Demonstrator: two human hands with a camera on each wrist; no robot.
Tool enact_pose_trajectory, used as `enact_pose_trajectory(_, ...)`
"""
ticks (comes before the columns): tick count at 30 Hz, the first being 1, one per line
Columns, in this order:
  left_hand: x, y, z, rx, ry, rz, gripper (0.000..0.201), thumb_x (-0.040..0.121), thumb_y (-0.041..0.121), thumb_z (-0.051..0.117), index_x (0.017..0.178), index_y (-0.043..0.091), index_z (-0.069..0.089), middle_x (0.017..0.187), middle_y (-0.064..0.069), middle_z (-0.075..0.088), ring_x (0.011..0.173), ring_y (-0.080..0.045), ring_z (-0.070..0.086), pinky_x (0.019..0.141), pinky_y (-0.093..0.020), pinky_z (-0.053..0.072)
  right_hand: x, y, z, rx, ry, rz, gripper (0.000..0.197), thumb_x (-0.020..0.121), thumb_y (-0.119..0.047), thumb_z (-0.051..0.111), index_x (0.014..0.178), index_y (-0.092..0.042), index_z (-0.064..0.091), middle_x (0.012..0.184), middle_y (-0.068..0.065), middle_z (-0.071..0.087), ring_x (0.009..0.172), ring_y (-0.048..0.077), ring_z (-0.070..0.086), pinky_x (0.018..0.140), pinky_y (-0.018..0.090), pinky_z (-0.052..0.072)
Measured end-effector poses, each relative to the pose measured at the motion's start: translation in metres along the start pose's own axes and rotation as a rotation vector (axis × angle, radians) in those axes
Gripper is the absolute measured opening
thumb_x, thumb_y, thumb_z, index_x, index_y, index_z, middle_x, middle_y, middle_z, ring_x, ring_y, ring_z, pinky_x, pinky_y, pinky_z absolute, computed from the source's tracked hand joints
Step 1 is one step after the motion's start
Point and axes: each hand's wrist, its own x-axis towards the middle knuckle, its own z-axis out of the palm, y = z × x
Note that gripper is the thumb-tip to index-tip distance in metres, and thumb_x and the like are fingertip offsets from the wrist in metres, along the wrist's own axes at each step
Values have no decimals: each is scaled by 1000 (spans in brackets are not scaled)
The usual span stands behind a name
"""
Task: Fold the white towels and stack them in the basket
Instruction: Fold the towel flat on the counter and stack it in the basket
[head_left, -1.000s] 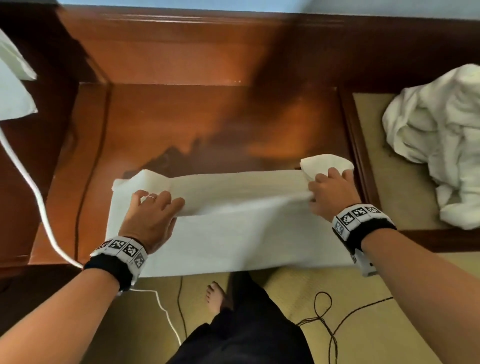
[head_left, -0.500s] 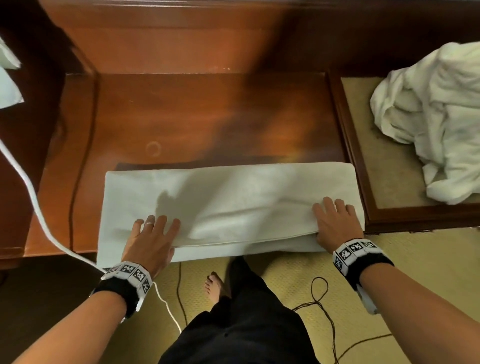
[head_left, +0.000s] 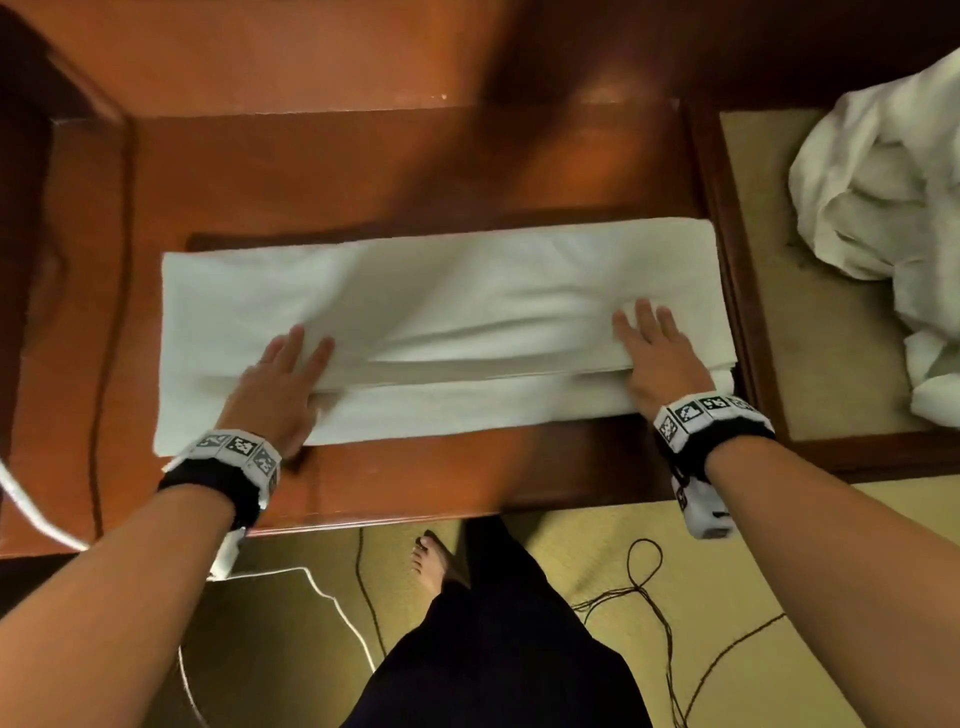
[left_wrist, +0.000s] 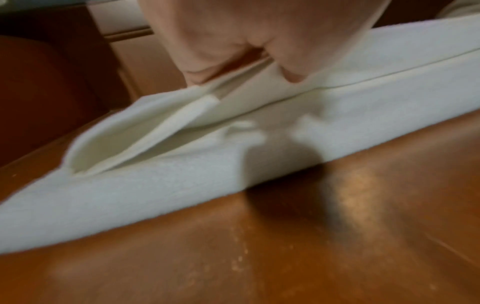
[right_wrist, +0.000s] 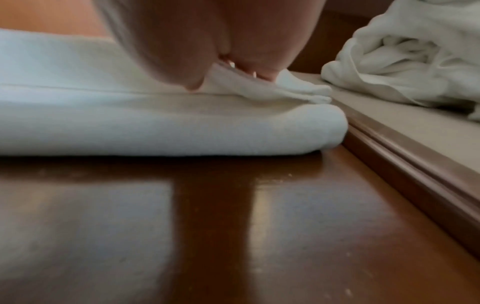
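Observation:
A white towel (head_left: 441, 322) lies folded into a long band across the wooden table (head_left: 415, 483). Its upper layer stops short of the near edge, leaving a strip of the lower layer showing. My left hand (head_left: 283, 374) lies flat on the towel's left part, fingers straight and spread. My right hand (head_left: 657, 353) presses flat on the right end, fingers straight. In the left wrist view the towel (left_wrist: 233, 148) gapes open at its left end under the left hand (left_wrist: 259, 41). In the right wrist view the right hand (right_wrist: 207, 45) rests on the towel's (right_wrist: 182, 127) rounded end. No basket is in view.
A heap of unfolded white towels (head_left: 883, 197) lies on a raised beige surface (head_left: 831, 374) to the right, behind a wooden rim; the same heap (right_wrist: 405, 61) shows in the right wrist view. Thin cords (head_left: 649, 597) trail on the floor by my foot (head_left: 431, 561).
The lifted near layer has been folded over and laid flat on the towel. Both hands went from gripping the edge to lying flat, then slid a little away from me.

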Motion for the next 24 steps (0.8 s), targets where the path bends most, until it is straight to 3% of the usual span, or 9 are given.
enact_pose_trajectory(3, 1, -2, -9, -75, 145, 26, 74, 91, 8, 62, 156, 22, 28, 164, -11, 23, 148, -35, 24, 119, -55, 23, 1, 10, -9, 41, 159, -91, 77, 79, 12, 52, 150, -12, 35, 161, 11, 22, 147, 38, 21, 116, 52, 28)
enact_pose_trajectory(5, -14, -5, 4, -19, 126, 50, 77, 92, 17, 62, 157, 28, 23, 165, -7, 18, 150, -34, 21, 118, -58, 23, -17, 21, 7, -43, 218, -160, 82, 67, 14, 65, 144, -8, 46, 155, 15, 36, 139, 44, 35, 107, 59, 38)
enact_pose_trajectory(9, -35, -3, 27, 112, -38, 1, 81, 93, 40, 47, 158, 39, -2, 167, -4, -11, 152, -39, 7, 110, -68, 25, -29, 26, 21, -112, 112, -50, 90, 76, 5, 60, 155, -21, 24, 164, 9, 11, 149, 36, 12, 117, 52, 20)
enact_pose_trajectory(11, -34, -2, 26, 106, -56, -24, 79, 95, 41, 40, 156, 42, -12, 166, -2, -19, 152, -40, 1, 111, -69, 23, -28, 25, 15, -61, 117, -30, 84, 80, 7, 57, 154, -18, 27, 163, 10, 13, 149, 36, 12, 118, 50, 18)
enact_pose_trajectory(14, -33, -8, 25, 89, -26, -40, 82, 97, 31, 44, 156, 43, -11, 166, -1, -18, 152, -41, 0, 112, -69, 23, -40, 32, 22, -20, 197, -72, 79, 73, 13, 60, 146, -11, 42, 158, 13, 30, 145, 39, 25, 114, 54, 30)
enact_pose_trajectory(17, -33, -16, 22, 66, -23, -24, 79, 98, 30, 45, 158, 40, -5, 167, 0, -14, 153, -37, 1, 115, -66, 21, -54, 32, 30, -112, 71, -54, 85, 78, 10, 56, 154, -15, 27, 163, 9, 17, 149, 35, 14, 117, 53, 26)
enact_pose_trajectory(19, -32, -24, 18, 35, -14, -22, 76, 99, 33, 47, 159, 35, 0, 167, 1, -12, 154, -31, 1, 119, -60, 18, -53, 19, 26, -147, 104, -62, 80, 78, 6, 59, 151, -13, 32, 161, 13, 20, 148, 36, 18, 116, 52, 27)
enact_pose_trajectory(22, -29, -47, 8, 50, 3, -26, 74, 98, 39, 53, 159, 29, 12, 168, 0, 2, 154, -26, 8, 121, -55, 18, -44, -19, 27, -173, 199, -280, 66, 71, 5, 66, 135, -8, 53, 148, 20, 44, 135, 43, 41, 104, 56, 42)
enact_pose_trajectory(24, -32, -63, 0, 141, 27, -16, 72, 97, 34, 57, 158, 28, 20, 166, -2, 14, 152, -30, 18, 119, -57, 21, -39, -47, 36, -164, 197, -410, 64, 68, 8, 67, 130, -6, 58, 143, 22, 49, 131, 44, 47, 98, 56, 48)
